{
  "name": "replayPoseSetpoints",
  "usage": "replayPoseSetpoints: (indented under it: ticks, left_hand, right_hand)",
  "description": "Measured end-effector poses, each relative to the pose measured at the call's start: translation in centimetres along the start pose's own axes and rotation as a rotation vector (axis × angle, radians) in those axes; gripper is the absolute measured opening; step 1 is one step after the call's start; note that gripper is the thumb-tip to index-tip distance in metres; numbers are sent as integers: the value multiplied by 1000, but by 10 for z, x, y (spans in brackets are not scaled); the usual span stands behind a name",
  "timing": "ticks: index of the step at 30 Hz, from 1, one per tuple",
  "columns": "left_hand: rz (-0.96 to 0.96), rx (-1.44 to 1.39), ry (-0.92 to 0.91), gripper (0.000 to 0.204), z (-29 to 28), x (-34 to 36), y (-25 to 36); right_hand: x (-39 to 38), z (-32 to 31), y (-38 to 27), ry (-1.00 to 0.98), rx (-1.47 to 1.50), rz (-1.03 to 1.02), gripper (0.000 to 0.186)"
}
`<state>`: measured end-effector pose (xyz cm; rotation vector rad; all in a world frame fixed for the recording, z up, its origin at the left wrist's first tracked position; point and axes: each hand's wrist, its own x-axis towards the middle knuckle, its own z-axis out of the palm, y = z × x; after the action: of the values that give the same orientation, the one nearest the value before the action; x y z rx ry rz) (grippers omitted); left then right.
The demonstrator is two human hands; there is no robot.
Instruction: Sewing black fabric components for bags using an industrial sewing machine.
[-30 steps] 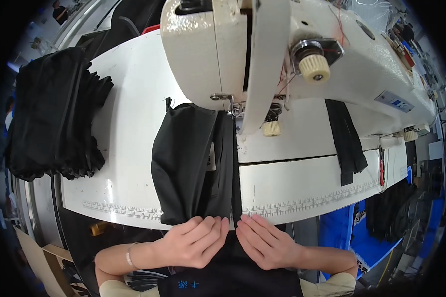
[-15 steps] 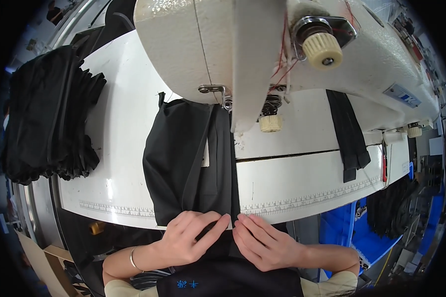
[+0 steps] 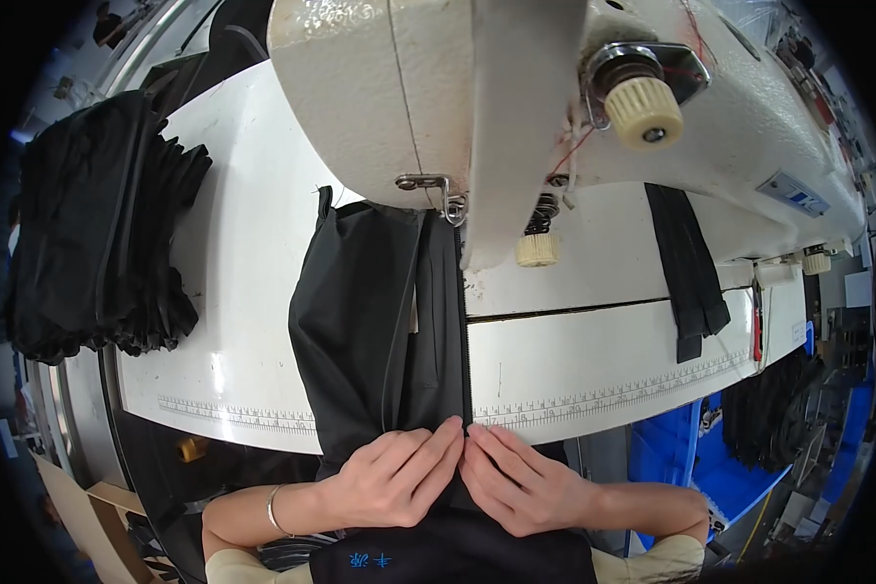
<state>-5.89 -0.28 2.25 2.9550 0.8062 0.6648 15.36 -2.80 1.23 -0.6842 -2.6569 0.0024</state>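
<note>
A dark grey fabric piece (image 3: 355,311) lies on the white table, its far end under the sewing machine head (image 3: 360,88). Along its right edge runs a black zipper strip (image 3: 465,360). My left hand (image 3: 394,477) is closed at the near end of the fabric, fingertips pinching its right edge. Close beside it, my right hand (image 3: 521,482) pinches the same edge from the other side. The two sets of fingertips nearly meet at the table's front edge. Below them, the fabric is mostly hidden by my hands.
A tall stack of black fabric pieces (image 3: 88,234) stands at the left. Black strips (image 3: 686,273) lie on the right of the table. A printed ruler (image 3: 603,394) follows the front edge. Past the right edge, a blue bin (image 3: 730,467) stands below dark pieces (image 3: 769,414).
My left hand has shifted slightly right, its fingers drawn closer together. The fabric has moved a little right and lies narrower near my hands, with less of the pale patch showing.
</note>
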Motion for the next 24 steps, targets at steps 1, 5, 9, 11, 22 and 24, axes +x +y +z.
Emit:
replayPoseSetpoints:
  ticks: [1,5,9,11,22,24]
  left_hand:
    - [-11,5,14,32,-1,1,1]
    - [-23,-5,25,35,-1,4,1]
    - [-28,-5,16,35,2,2,2]
    - [-29,-13,16,35,2,3,1]
    - [-23,-60,-14,32,2,3,-6]
    - [-44,-72,-3,30,4,6,-13]
  right_hand:
    - [0,-2,0,-9,-12,-12,25]
    - [0,-3,2,-24,-25,-30,26]
    - [-1,-1,2,-22,-31,-31,26]
    - [-2,0,2,-20,-31,-35,26]
    - [6,-7,7,-69,-24,-57,26]
    - [11,-6,14,-69,-60,-41,26]
